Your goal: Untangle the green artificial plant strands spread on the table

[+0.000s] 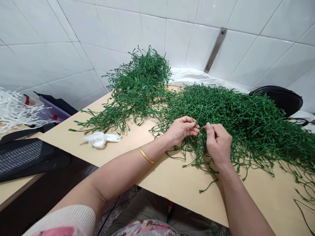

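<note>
Left hand [183, 130] and right hand [220, 142] face each other over green cords [214, 105]. Fingers [210, 131] pinch narrowly; I cannot tell on what.

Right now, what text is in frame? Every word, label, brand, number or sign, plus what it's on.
None: no readable text anywhere in this view.
Green cords, crumpled white tissue, metal wall bracket: no lettering seen.
Black rounded case: none on the part that shows.
Gold bracelet: any marking would be too small to read.
</note>
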`<state>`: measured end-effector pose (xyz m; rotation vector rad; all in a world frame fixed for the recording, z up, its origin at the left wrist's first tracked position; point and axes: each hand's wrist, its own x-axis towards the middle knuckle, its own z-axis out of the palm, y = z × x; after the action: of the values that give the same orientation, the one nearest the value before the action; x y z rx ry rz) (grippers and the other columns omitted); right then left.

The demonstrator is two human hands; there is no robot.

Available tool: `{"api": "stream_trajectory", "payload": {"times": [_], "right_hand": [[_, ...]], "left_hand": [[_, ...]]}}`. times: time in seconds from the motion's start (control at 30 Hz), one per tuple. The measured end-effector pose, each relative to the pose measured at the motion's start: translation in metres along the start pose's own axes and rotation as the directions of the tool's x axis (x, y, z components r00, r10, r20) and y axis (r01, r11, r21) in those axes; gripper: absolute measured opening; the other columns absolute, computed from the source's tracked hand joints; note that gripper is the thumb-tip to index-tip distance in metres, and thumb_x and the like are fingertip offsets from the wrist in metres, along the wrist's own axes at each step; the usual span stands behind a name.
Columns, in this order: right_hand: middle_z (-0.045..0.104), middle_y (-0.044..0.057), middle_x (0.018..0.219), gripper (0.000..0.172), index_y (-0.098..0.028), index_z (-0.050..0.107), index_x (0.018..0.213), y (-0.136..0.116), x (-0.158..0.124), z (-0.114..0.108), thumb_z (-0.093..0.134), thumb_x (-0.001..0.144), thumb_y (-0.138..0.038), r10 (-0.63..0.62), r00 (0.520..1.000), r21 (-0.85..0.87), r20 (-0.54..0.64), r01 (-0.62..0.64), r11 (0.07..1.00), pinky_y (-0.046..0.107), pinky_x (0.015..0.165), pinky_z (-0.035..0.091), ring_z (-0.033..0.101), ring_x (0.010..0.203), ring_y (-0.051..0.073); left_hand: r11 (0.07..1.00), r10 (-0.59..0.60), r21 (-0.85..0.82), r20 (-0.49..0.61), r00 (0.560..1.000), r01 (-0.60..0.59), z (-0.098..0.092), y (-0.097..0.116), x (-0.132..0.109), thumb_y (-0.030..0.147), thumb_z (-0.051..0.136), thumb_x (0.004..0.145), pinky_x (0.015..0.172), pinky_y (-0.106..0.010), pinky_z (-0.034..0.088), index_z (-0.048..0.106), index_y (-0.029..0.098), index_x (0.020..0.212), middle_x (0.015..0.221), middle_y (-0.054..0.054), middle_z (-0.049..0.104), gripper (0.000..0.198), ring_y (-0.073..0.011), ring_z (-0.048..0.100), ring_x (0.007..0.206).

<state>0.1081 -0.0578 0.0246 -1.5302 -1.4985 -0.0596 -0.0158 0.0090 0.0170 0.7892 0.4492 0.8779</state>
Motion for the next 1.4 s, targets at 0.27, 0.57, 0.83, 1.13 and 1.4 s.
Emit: {"api": "stream_trajectory", "payload": {"times": [0.27,0.57,0.83,1.13,1.4], "right_hand": [[0.052,-0.001,0.062,0.032,-0.017,0.055,0.069,0.007,0.001,0.008,0.051,0.078,-0.048,0.29,0.892,0.576,0.347,-0.447,0.685,0.025,0.055,0.039,0.046,0.055,0.01],[0.057,-0.002,0.061,0.013,-0.016,0.059,0.072,0.004,0.0,0.009,0.061,0.073,-0.029,0.302,0.933,0.583,0.198,-0.36,0.729,0.024,0.06,0.042,0.052,0.059,0.01],[0.057,-0.003,0.06,0.011,-0.017,0.058,0.07,0.009,-0.001,0.013,0.062,0.071,-0.027,0.309,0.937,0.53,0.165,-0.349,0.773,0.023,0.057,0.041,0.051,0.056,0.009],[0.059,-0.001,0.07,0.02,-0.017,0.058,0.078,0.01,-0.004,0.019,0.064,0.07,-0.034,0.32,0.918,0.553,0.233,-0.396,0.733,0.026,0.061,0.044,0.055,0.063,0.011],[0.054,-0.003,0.064,0.015,-0.017,0.055,0.072,0.01,-0.003,0.019,0.061,0.072,-0.031,0.336,0.914,0.544,0.229,-0.406,0.734,0.023,0.057,0.042,0.05,0.059,0.009]], "left_hand": [[0.996,-0.082,0.049,0.195,0.977,0.074,0.001,-0.004,-0.005,0.017,0.067,0.065,0.054,-0.021,0.048,0.05,0.011,0.071,0.06,-0.002,0.061,0.018,-0.0095,0.06,0.055],[0.992,-0.084,0.111,0.162,0.983,0.067,0.0,-0.006,-0.004,0.017,0.061,0.069,0.045,-0.018,0.046,0.047,0.013,0.075,0.061,0.001,0.057,0.016,-0.0094,0.059,0.048],[0.988,-0.121,0.103,0.081,0.989,0.112,0.001,-0.007,-0.002,0.007,0.056,0.073,0.051,-0.02,0.05,0.051,0.01,0.079,0.063,-0.004,0.062,0.008,-0.0107,0.062,0.052],[0.989,-0.084,0.123,-0.009,0.996,0.084,0.001,-0.008,0.0,0.004,0.052,0.073,0.049,-0.018,0.05,0.048,0.01,0.07,0.056,-0.003,0.06,0.008,-0.0102,0.061,0.049],[0.99,-0.09,0.112,0.016,0.996,0.088,0.0,-0.011,0.0,0.006,0.058,0.068,0.047,-0.018,0.049,0.046,0.011,0.073,0.059,-0.003,0.061,0.014,-0.0105,0.061,0.049]]}}
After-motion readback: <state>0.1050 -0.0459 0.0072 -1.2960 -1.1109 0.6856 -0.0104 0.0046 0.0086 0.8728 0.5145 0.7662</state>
